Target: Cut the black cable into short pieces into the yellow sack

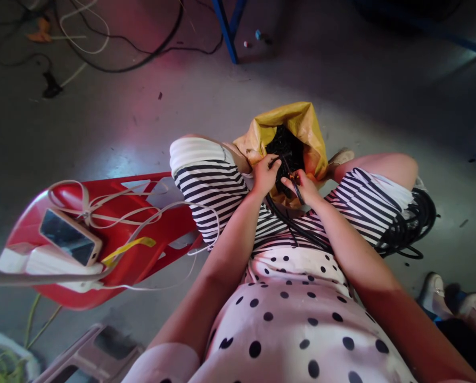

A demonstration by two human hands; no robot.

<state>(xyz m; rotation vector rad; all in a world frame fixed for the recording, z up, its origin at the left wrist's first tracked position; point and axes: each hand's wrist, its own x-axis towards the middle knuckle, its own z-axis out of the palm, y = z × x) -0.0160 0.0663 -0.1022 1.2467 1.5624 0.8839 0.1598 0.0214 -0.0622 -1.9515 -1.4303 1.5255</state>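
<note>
I sit with a yellow bag [302, 125] between my knees, its mouth open and full of small black parts [288, 146]. My left hand [265, 173] pinches a small black piece at the bag's mouth. My right hand [304, 186] grips the end of a black cable [297, 226] close beside the left hand. That cable runs down over my lap to a coil of black cable [411, 226] lying by my right thigh. Both hands touch at the bag's opening.
A red plastic stool [114, 260] stands at my left, holding a phone [68, 236] and white cords [114, 213]. Loose cables [102, 53] lie on the grey floor beyond. A blue frame leg [227, 29] stands ahead. Another person's shoes [453, 300] are at the right.
</note>
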